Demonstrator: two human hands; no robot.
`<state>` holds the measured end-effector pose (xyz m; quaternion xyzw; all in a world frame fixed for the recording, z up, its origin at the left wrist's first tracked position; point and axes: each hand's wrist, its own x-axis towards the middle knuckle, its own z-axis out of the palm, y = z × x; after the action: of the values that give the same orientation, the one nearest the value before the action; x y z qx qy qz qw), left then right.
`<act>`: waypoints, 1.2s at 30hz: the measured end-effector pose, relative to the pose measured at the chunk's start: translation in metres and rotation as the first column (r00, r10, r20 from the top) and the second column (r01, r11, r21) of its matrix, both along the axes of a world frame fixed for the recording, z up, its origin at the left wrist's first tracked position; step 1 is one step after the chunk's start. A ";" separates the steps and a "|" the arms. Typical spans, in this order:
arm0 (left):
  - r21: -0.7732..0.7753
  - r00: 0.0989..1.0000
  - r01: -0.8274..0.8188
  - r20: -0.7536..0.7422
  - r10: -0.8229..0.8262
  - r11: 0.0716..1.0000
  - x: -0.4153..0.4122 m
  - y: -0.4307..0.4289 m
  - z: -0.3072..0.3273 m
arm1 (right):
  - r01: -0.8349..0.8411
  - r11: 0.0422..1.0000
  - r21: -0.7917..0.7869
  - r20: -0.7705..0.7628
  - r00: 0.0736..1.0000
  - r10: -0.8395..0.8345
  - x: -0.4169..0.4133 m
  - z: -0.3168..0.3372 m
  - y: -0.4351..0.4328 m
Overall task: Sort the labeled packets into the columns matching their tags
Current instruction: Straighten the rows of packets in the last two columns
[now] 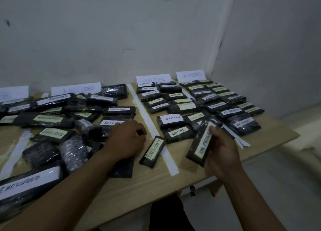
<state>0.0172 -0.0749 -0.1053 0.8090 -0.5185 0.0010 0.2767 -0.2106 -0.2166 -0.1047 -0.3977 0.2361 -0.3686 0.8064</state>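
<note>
My right hand point(221, 149) grips a black packet tagged ON PROGRESS point(199, 144), held tilted above the near end of the WAITING column. My left hand point(127, 139) rests with curled fingers on loose black packets in the EXCLUDED column; whether it grips one is unclear. A packet tagged EXCLUDED point(153, 151) lies between my hands beside the white divider strip point(149, 124). Header cards at the back read EXCLUDED point(76, 89), WAITING point(153, 79) and ON PROGRESS point(191, 75). WAITING packets point(172, 120) and ON PROGRESS packets point(243, 124) lie in rows under their cards.
The wooden table point(156, 182) stands against a white wall, and its right edge runs diagonally past the ON PROGRESS column. A messy heap of EXCLUDED packets point(50, 119) fills the left side. A large EXCLUDED packet point(26, 184) lies at the near left edge.
</note>
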 end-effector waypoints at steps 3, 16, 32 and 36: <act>-0.043 0.997 0.027 0.067 -0.024 0.999 -0.016 -0.013 0.009 | 0.198 0.980 -0.018 -0.010 0.980 -0.198 -0.024 0.012 -0.035; -0.080 0.940 0.328 0.129 -0.316 0.941 -0.101 -0.084 -0.036 | 0.646 0.646 -0.406 -0.440 0.481 -0.758 -0.101 0.003 -0.245; -0.019 0.945 0.293 0.159 -0.286 0.956 -0.100 -0.082 -0.041 | 0.141 0.584 -0.799 -0.569 0.133 -0.811 -0.090 -0.023 -0.275; -0.011 0.947 0.287 0.152 -0.282 0.958 -0.101 -0.082 -0.038 | -0.027 0.562 -0.827 -0.559 0.142 -0.817 -0.090 -0.029 -0.270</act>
<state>-0.0839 -0.1566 -0.1435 0.7188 -0.6490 0.0301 0.2475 -0.3009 -0.4864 -0.1335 -0.7004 0.6121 -0.3377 0.1440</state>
